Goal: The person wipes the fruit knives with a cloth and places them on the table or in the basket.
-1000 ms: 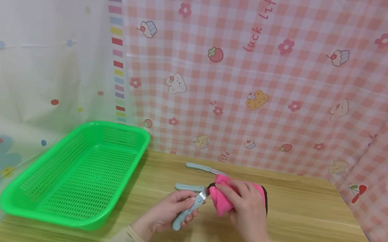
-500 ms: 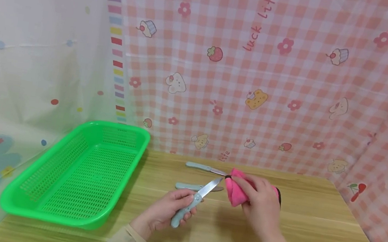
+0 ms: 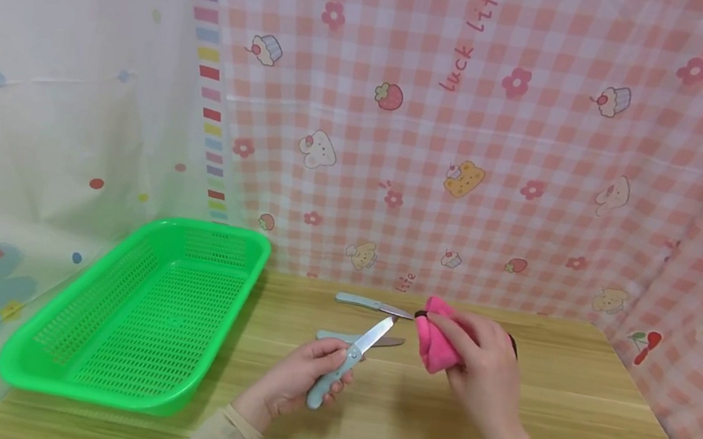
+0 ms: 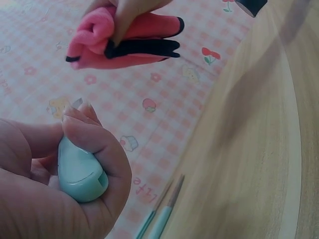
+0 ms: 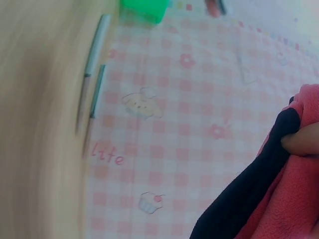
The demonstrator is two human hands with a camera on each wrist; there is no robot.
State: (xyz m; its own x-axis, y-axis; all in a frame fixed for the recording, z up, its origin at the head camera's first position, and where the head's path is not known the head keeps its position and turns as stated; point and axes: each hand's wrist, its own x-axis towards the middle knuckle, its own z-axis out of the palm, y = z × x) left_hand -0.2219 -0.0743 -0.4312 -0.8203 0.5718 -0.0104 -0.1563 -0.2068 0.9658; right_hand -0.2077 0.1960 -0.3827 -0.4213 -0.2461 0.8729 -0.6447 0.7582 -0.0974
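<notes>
My left hand (image 3: 306, 374) grips the light blue handle of a paring knife (image 3: 368, 340), its bare blade pointing up and to the right. In the left wrist view the fingers curl round the handle end. To the right, my right hand (image 3: 481, 373) pinches a folded pink cloth (image 3: 436, 340) with black edging, held apart from the blade. Two similar knives lie on the table behind: one farther back (image 3: 359, 301), the other (image 3: 388, 342) partly hidden by the held knife.
A green plastic basket (image 3: 225, 337) with slotted walls stands at the left of the wooden table (image 3: 579, 424). A pink checked curtain (image 3: 553, 128) hangs along the back edge, with a white printed sheet (image 3: 53, 132) at the left.
The right hand has moved right with the pink cloth, away from the knife, so the blade once covered by the cloth now shows. The left hand has barely moved.
</notes>
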